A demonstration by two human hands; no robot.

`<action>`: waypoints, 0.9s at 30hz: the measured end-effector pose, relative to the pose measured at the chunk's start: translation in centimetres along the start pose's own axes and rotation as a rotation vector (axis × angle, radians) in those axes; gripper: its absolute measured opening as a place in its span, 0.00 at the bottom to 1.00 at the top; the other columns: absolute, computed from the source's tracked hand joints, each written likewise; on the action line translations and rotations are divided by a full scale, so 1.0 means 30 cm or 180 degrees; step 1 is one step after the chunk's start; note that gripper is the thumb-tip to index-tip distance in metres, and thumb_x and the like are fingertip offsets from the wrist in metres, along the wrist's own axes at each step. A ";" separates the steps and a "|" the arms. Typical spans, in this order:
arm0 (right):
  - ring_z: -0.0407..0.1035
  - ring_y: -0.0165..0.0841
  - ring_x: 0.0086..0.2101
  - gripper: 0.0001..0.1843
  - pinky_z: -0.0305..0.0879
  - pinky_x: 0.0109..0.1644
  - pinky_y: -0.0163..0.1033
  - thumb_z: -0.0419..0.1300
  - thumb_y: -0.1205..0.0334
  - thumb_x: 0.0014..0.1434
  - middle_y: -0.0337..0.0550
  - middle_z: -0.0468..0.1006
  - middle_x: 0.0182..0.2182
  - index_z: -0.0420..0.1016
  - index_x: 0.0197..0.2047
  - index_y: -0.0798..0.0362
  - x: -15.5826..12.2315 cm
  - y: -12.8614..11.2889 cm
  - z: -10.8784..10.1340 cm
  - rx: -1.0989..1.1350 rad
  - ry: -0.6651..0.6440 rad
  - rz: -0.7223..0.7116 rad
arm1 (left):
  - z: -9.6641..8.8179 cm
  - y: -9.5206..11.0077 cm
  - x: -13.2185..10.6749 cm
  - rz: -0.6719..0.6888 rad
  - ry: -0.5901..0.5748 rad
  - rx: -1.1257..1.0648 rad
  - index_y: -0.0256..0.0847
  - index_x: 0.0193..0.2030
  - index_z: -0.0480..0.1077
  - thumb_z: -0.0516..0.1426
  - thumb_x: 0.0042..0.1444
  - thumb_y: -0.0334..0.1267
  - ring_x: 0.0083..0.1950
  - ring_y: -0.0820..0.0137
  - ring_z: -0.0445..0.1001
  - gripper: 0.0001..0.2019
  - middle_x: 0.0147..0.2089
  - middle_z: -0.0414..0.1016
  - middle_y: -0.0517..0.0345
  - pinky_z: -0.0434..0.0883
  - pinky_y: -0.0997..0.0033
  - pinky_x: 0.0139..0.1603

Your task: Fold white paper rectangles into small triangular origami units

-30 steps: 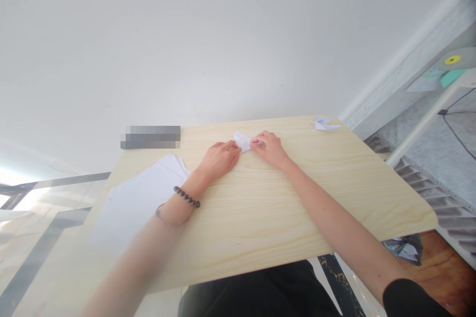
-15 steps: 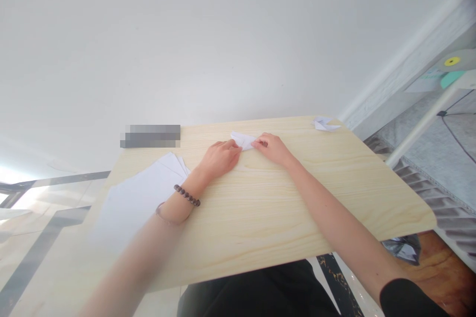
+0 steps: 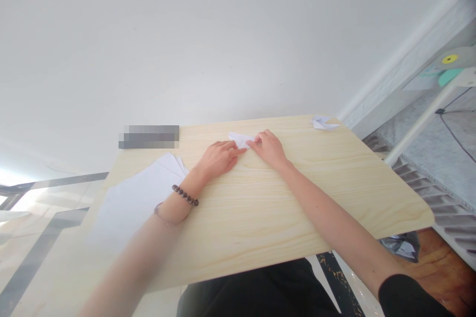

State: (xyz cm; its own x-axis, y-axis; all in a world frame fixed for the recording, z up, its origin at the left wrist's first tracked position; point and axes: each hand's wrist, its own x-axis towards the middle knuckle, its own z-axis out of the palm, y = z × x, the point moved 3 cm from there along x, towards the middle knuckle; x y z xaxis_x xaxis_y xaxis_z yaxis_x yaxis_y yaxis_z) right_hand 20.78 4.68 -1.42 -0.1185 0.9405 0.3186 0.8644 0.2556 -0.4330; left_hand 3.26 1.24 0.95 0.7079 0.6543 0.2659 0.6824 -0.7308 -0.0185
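Note:
A small folded piece of white paper [image 3: 241,139] lies on the table toward its far side, between my two hands. My left hand [image 3: 220,159], with a dark beaded bracelet at the wrist, holds the near left part of the paper down, its index finger stretched along the lower edge. From the other side, the thumb and fingers of my right hand [image 3: 271,149] pinch the paper's right end. Fingers cover part of the folds.
White sheets [image 3: 137,200] lie under my left forearm on the wooden table [image 3: 260,218]. Another folded paper piece [image 3: 324,123] rests at the far right corner. A blurred-out grey block [image 3: 148,137] sits at the far left. The wall stands directly behind the table.
My right thumb and fingers have shifted slightly left along the paper. My left index finger now reaches out further along its lower edge.

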 end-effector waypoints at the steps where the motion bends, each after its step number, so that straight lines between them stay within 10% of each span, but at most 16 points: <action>1: 0.64 0.35 0.36 0.16 0.57 0.41 0.40 0.53 0.47 0.55 0.45 0.68 0.32 0.66 0.28 0.52 0.000 -0.002 -0.001 -0.0034 -0.0014 0.0026 | 0.001 0.000 0.001 0.0002 0.0002 0.0021 0.48 0.55 0.65 0.47 0.57 0.33 0.41 0.67 0.69 0.19 0.43 0.70 0.54 0.63 0.67 0.45; 27: 0.64 0.32 0.38 0.09 0.61 0.46 0.39 0.51 0.56 0.56 0.43 0.66 0.38 0.67 0.31 0.52 -0.002 0.032 -0.029 0.0395 -0.0395 -0.0308 | -0.002 0.009 0.007 0.0065 0.0047 0.0265 0.46 0.52 0.66 0.48 0.56 0.33 0.39 0.68 0.68 0.17 0.41 0.69 0.55 0.63 0.67 0.42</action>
State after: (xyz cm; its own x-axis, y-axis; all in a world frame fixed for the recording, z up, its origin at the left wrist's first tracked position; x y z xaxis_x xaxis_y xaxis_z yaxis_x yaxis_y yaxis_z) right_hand 22.03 4.66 -1.13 -0.2642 0.9286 0.2606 0.7800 0.3647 -0.5086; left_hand 3.58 1.16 1.06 0.7196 0.6360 0.2789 0.6810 -0.7249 -0.1041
